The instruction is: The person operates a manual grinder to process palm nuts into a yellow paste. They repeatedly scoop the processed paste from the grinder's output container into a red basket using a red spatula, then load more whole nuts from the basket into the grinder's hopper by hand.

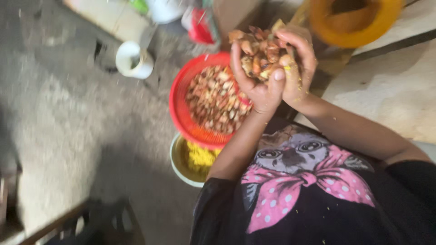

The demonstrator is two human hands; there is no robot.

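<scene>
A grey concrete floor (68, 118) is lying below. The left hand (256, 84) and right hand (297, 61) are cupping together, each grip curling around a heap of brown nuts (261, 54), above a red basket (181, 100) holding more nuts, itself over a bowl (177, 165) of yellow bits.

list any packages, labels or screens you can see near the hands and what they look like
Red packet: top centre, behind the red basket, red and white, blurred.
Cardboard box: top centre, right of the packet, brown.
White container: top edge, rounded, plain.
No screens or signs in view.
Both hands, left hand and right hand, cup a brown heap of pieces.
</scene>
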